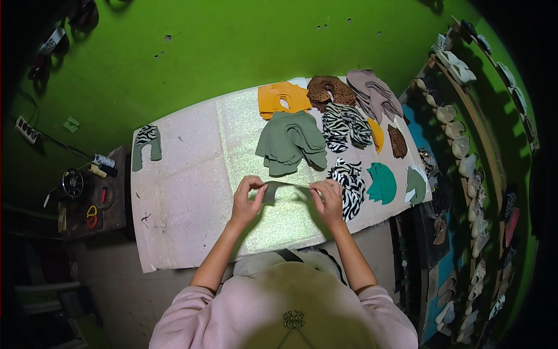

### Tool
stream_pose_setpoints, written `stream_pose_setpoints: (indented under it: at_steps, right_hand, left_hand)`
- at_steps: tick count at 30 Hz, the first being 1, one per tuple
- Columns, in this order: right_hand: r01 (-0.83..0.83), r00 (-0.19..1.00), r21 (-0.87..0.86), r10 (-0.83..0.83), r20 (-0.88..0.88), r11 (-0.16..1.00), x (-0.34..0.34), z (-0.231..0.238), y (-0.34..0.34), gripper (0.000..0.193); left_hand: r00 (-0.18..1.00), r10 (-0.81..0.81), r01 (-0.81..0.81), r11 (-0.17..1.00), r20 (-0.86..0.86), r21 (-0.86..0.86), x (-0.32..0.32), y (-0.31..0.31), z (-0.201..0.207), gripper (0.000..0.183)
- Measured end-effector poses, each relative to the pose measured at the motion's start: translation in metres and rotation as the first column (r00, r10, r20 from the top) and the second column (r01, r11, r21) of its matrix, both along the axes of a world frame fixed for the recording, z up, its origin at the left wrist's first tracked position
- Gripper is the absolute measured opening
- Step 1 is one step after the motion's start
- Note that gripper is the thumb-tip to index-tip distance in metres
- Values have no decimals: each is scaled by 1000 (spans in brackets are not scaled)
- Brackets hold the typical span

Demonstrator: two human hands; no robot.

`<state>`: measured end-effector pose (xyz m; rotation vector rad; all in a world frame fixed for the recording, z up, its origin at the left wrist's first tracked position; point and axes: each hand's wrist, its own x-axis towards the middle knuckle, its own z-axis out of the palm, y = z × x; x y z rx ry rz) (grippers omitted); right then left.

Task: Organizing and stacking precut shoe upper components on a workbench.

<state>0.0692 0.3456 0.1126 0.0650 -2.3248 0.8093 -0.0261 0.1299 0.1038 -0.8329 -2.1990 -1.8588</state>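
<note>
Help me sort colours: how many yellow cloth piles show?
2: a large pile at the back, a smaller pile nearer, farther right. More may be hidden beneath others.

So the table is backed by a wall, with piles of cut pieces bunched toward the right. A lone piece is set near the left edge; another piece is held just before the biggest pile. Spools and scissors are kept on a side stand to the left. Shoes are racked on the right, lower rows kinda unclear.
</note>
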Motion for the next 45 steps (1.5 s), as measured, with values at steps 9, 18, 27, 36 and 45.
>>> stream_pose_setpoints:
  at_steps: [9,18,27,36,45]
  right_hand:
    - [53,924,-503,148,353,863,23,-36,-33,12]
    - [7,916,-363,139,376,932,6,-71,-28,13]
    - [-83,855,-277,211,474,957,9,-68,-19,18]
    - [15,870,-159,65,488,987,25,-54,-22,21]
    - [214,911,-181,-128,393,960,51,-50,2,16]
  left_hand:
    - [928,-2,56,989,372,-136,41,-27,-40,18]
    - [883,-71,229,928,465,-293,30,-30,-81,31]
    - [877,14,130,955,481,-265,31,-31,-84,33]
    - [998,51,-33,844,19,-536,42,2,-61,36]
    - [936,-351,290,824,-36,-487,48,87,-40,29]
